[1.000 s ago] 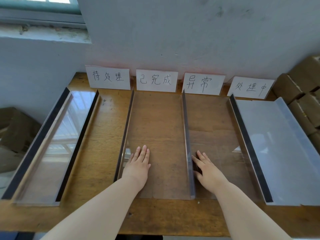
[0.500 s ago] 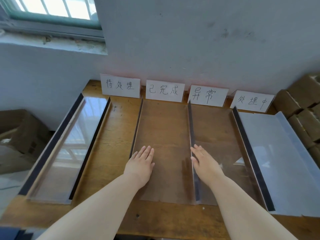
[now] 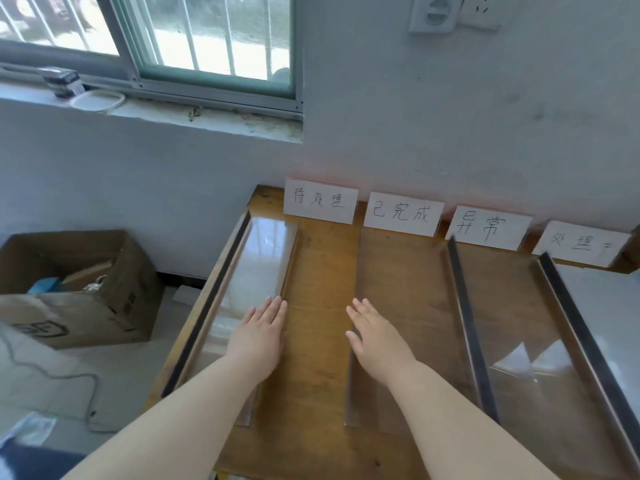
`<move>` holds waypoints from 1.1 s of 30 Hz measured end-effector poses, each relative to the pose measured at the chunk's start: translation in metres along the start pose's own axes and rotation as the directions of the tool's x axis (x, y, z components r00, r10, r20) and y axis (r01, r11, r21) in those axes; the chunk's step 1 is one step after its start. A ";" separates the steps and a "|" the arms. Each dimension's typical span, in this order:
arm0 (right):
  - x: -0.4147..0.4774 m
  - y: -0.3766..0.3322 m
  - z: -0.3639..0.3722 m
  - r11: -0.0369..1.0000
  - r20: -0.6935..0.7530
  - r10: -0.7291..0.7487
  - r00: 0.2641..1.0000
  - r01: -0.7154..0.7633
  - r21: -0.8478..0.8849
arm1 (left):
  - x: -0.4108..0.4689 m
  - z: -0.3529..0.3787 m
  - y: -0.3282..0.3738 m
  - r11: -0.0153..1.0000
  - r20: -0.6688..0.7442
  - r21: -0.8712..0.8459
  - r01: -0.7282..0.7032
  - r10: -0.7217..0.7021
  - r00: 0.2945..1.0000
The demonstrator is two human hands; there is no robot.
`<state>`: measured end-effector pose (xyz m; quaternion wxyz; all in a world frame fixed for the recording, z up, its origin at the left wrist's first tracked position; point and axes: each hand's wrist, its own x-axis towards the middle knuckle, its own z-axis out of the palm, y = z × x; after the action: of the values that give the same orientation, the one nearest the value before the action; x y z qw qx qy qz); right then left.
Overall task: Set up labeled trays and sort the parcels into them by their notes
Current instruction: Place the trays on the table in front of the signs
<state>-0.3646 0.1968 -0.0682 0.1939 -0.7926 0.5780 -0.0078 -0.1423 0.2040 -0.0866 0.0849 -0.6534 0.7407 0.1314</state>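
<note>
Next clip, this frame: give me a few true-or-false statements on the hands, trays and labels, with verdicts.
1. Four label cards stand against the wall. True.
2. The left hand grips a parcel. False: it lies flat, fingers straight, on the leftmost tray.
3. The right hand lies open on the second tray. True.
4. The cardboard box sits on the table. False: it stands on the floor, left of the table.

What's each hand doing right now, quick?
Left hand: open, flat on the leftmost clear tray.
Right hand: open, flat on the second tray.
</note>
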 end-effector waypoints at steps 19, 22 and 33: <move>0.048 -0.143 0.055 0.888 0.186 0.448 0.875 -0.459 0.017 | -0.024 0.009 -0.131 0.965 0.173 0.068 0.254 -0.262 0.949; 0.039 -0.128 0.053 0.881 0.162 0.470 0.868 -0.473 -0.019 | -0.022 0.006 -0.126 0.985 0.054 0.111 0.132 -0.139 0.989; 0.011 -0.074 0.033 0.896 -0.059 0.437 0.898 -0.428 0.119 | 0.001 0.024 -0.044 0.961 0.095 0.054 -0.270 0.265 0.960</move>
<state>-0.2856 0.2150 -0.0774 0.2068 -0.6322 0.7462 -0.0277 -0.1001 0.2054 -0.1130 0.1202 -0.5378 0.8217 0.1454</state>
